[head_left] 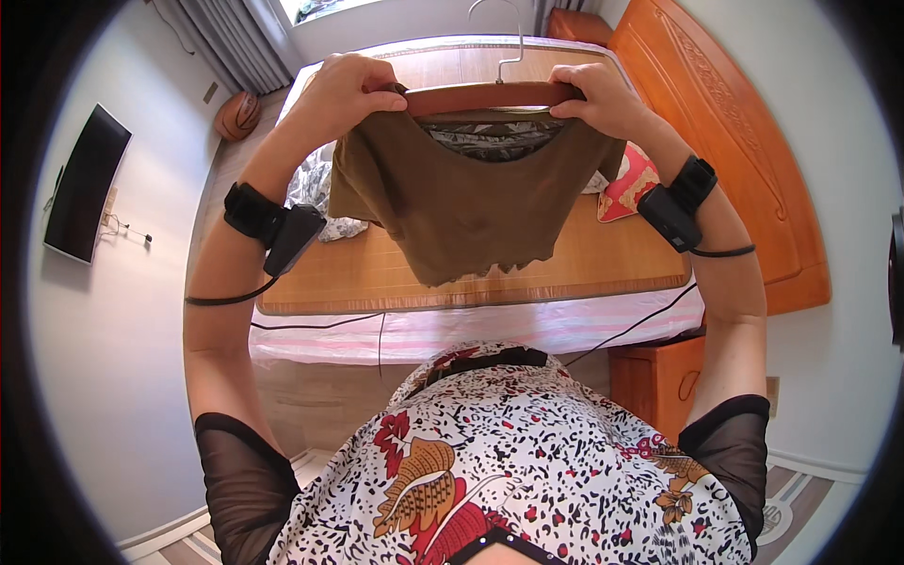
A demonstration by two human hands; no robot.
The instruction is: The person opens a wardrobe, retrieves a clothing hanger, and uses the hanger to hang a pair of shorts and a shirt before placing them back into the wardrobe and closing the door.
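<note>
An olive-brown short-sleeved top (490, 212) hangs from a brown clothes hanger (480, 97) with a metal hook (509, 62), held up in front of me above the bed. My left hand (353, 89) pinches the hanger's left end together with the top's shoulder. At the other end, my right hand (595, 97) is closed on the hanger and the right shoulder. The hem is wavy and hangs free over the mat. Inside the neckline a patterned grey cloth shows; whether it belongs to the top I cannot tell.
Beneath lies a bed with a brown woven mat (330, 278) and a pink-striped sheet (508, 330). A red pillow (629, 184) and a patterned grey cloth (315, 179) rest on it. Right are a wooden headboard (744, 141) and nightstand (659, 381). Black cables (320, 323) trail from my wrist devices.
</note>
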